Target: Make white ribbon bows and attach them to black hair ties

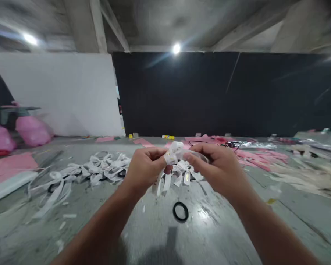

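Between my two hands is a white ribbon bow (174,152) with gold print on it. My left hand (147,165) pinches the bow's left side, thumb over its middle, and ribbon tails hang below. At the other side my right hand (215,162) has thumb and fingers closed on a white ribbon loop (200,156). On the grey surface just below lies a black ring (180,212), apart from both hands. Many white ribbon bows (99,169) are heaped behind and to the left, partly hidden by my hands.
Pink sheets (209,140) and dark cords lie at the back, near a yellow tube (168,137). Blurred pale strips (306,173) spread at the right. Pink bags (33,130) stand far left. A black panel (182,92) and a white panel (66,95) close off the back.
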A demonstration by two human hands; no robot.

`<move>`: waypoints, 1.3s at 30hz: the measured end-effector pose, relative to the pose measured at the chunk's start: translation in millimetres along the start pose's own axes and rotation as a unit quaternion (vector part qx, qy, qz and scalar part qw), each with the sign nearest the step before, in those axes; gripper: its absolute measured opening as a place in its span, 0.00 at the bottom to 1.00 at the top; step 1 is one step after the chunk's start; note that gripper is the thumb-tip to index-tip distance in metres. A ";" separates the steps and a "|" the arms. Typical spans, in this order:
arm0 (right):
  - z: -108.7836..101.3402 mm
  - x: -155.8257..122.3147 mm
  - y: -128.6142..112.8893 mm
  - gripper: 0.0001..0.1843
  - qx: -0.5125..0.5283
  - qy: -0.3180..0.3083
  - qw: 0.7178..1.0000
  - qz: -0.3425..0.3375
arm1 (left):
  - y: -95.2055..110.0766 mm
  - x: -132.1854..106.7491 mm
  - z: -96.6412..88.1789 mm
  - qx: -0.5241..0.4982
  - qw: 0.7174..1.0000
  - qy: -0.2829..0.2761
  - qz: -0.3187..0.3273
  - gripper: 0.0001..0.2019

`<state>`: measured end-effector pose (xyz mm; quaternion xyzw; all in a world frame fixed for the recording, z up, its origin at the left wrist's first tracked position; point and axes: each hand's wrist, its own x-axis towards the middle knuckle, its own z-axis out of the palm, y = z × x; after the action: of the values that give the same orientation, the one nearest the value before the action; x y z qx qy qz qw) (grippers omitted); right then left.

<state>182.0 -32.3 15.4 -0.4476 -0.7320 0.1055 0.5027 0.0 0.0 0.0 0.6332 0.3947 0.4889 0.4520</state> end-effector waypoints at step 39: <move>17.1 -6.3 4.3 0.12 0.331 -0.116 0.928 0.127 | 1.9 -2.3 4.4 -0.036 0.992 -0.030 0.121 0.06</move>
<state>170.8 -29.5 0.6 -0.3297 -0.6453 0.4562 0.5166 4.0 -3.5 0.7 0.6743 0.2832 0.5345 0.4236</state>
